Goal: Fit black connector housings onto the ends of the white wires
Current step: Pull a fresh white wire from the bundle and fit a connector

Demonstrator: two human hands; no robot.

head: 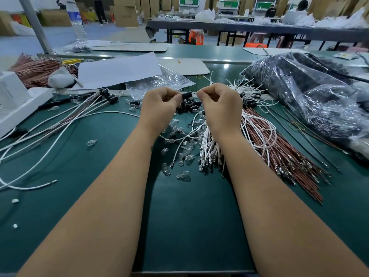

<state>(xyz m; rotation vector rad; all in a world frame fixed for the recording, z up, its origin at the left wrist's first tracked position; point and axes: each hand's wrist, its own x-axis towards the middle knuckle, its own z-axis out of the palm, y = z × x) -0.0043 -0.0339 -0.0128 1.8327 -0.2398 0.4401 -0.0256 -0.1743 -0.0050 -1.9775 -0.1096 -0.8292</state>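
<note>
From my seat, the right hand [219, 105] curls so tightly I cannot tell what its fingertips pinch. The left hand [159, 104] covers most of the black housing [187, 95]. At nine o'clock the white box [14, 96] runs off the edge. At three o'clock the plastic bag [311, 92] blurs its dark contents.

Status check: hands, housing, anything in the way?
Left hand pinches black housing. Right hand pinched shut facing it, wire end hidden in the fingers. Nothing between them; spare housings piled just below.
</note>
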